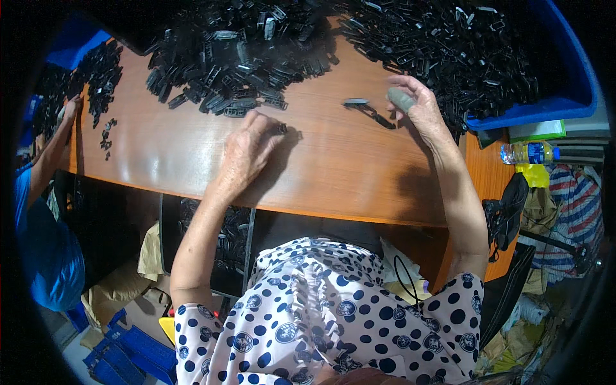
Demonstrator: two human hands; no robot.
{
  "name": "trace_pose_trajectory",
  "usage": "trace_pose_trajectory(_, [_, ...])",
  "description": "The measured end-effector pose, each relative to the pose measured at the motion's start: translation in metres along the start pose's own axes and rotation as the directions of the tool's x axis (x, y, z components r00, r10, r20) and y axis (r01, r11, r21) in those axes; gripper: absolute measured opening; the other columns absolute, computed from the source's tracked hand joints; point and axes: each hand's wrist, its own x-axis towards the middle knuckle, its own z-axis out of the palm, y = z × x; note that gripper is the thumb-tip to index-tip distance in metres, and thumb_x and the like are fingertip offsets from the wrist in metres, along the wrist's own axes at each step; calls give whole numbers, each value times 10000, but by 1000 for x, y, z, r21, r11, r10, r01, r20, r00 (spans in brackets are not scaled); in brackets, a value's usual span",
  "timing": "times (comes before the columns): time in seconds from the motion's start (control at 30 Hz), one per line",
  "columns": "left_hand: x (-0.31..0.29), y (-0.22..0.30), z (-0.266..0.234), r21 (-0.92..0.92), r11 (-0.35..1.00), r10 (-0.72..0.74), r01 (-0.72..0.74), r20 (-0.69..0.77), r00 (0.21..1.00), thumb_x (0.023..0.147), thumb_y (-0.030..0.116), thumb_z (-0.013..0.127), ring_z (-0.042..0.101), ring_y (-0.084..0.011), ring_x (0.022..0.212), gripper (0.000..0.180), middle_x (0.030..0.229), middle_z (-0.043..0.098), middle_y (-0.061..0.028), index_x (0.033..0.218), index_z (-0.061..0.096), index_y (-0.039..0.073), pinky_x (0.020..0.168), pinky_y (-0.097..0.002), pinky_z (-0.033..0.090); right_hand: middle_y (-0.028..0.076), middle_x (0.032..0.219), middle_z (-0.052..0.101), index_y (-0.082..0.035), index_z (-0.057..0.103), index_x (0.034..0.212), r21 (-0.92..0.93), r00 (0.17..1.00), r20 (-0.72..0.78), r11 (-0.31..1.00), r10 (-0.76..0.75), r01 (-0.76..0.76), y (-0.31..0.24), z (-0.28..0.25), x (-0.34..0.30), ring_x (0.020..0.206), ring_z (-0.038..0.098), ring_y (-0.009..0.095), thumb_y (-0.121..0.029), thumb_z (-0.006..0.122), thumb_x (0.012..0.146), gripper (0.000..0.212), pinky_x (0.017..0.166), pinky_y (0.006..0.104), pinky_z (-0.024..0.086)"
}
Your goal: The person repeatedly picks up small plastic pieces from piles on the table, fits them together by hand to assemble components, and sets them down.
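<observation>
Brown table (333, 170) | my left hand (247, 149), centre-left, pinching; my right hand (421, 106), upper right, half-curled, nearer | black clip (380, 119) just left of it, slanting down rightward | grey oval (402, 98) (gripped? can't tell), dark piece (282, 129) in left fingertips

You are in what looks like a small assembly workshop, judging by the heaps of small black parts (224, 70) on your wooden table (346, 173), a blue bin (585, 96) and 1 co-worker (51, 256) to your left.

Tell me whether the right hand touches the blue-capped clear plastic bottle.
No, the right hand is over the brown wooden table, well apart from the bottle.
</observation>
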Motion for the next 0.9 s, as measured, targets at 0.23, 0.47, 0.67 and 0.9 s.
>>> trace_pose_trajectory(0.23, [-46,-12,16,-254,964,-90,85,-10,996,843,121,704,608,-121,756,217,854,642,-54,1016,629,13,664,-270,501,31,843,603,-28,590,1106,-199,995,-62,978,-73,60,7,3,-15,725,582,102,-12,525,877,238,599,234,474])
trace_pose_trajectory(0.47, [-68,-12,29,-534,783,-320,319,95,943,866,127,690,561,-73,757,216,836,624,-13,1044,633,19,669,-221,480,141,925,591,-15,595,1033,-645,909,350,645,-227,410,16,13,-48,895,583,282,-151,638,841,240,788,358,467])
trace_pose_trajectory(0.67, [-67,24,40,-765,570,-312,299,135,941,874,116,674,579,-72,807,209,896,644,-10,1051,633,12,727,-211,481,152,928,548,-19,565,959,-437,956,172,851,-238,291,18,43,-61,894,552,333,-116,619,874,139,771,421,449])
trace_pose_trajectory(0.9, [-69,33,57,-767,590,-313,251,69,947,874,143,681,558,-65,784,210,854,625,-2,1042,635,25,707,-219,476,166,1014,567,-25,547,1125,-534,848,47,704,-528,468,47,55,-71,948,599,327,-156,599,907,259,803,405,482])
